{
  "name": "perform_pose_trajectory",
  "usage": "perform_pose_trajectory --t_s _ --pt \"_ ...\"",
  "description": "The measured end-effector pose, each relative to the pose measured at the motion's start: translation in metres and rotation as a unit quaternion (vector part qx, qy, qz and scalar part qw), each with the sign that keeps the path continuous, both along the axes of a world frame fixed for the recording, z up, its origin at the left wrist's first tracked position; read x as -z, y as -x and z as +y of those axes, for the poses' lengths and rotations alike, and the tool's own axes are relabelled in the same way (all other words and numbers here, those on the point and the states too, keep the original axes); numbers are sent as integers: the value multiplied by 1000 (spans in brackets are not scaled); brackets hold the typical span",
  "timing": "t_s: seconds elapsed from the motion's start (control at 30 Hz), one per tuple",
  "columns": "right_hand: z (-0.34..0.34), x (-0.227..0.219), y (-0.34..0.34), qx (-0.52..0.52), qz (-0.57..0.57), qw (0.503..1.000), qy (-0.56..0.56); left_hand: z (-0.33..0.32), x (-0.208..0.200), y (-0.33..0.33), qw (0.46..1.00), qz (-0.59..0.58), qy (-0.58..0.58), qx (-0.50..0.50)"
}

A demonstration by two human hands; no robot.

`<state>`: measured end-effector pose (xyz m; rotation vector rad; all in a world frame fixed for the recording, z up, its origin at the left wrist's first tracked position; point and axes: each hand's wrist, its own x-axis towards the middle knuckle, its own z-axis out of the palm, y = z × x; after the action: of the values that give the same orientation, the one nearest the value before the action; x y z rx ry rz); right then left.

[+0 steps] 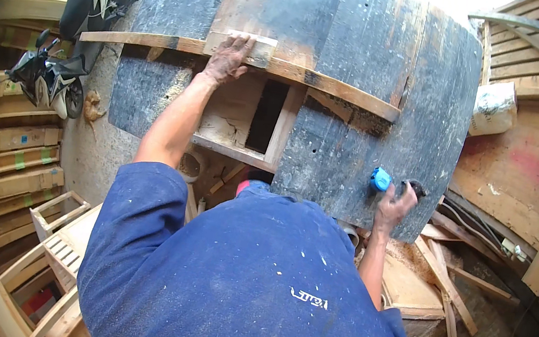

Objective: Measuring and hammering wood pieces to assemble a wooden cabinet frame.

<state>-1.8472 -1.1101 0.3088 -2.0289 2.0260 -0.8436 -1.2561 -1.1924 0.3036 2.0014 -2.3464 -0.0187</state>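
My left hand (229,60) lies flat, fingers outstretched, on a short pale wood block (260,51). That block rests across a long wooden strip (352,91), which spans the dark, scuffed worktable (344,145). Below the hand, a rectangular wooden frame (285,125) surrounds an opening, with a pale panel on one side. At the table's near right, my right hand (396,208) has its thumb and fingers apart, slightly blurred. Its fingertips reach a small dark object (417,189), whose kind I cannot make out. Beside the thumb sits a blue tape measure (380,180).
Motorbikes (52,74) stand beyond the table's left side. Stacked timber (6,141) lines the left, with small wooden frames (50,261) nearer me. Loose offcuts (450,296) lie at lower right, beside a plywood surface (513,186) bearing a whitish block (494,109).
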Motion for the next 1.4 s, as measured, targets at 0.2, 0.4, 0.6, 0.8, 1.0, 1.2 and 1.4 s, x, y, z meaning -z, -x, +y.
perform_pose_trajectory --t_s 0.2,0.4,0.6,0.8,1.0,1.2,1.4 --pt "42 31 53 116 103 972 -175 4 12 -8 999 45 2 2" --pt "15 -9 28 204 58 972 -104 3 23 -15 1000 16 5 9" --pt "-5 -114 -134 -31 -77 975 -205 0 32 -20 999 9 19 30" --pt "-40 -120 -294 -322 -84 943 -9 -1 36 -22 999 25 28 34" --pt "-52 -95 -357 -325 48 936 -128 -2 36 -24 998 32 43 46" --pt "-58 -105 -366 -327 -80 941 -32 -1 37 -25 997 56 33 45" --pt "-52 -95 -374 -364 -52 928 61 1 33 -24 997 54 38 44"
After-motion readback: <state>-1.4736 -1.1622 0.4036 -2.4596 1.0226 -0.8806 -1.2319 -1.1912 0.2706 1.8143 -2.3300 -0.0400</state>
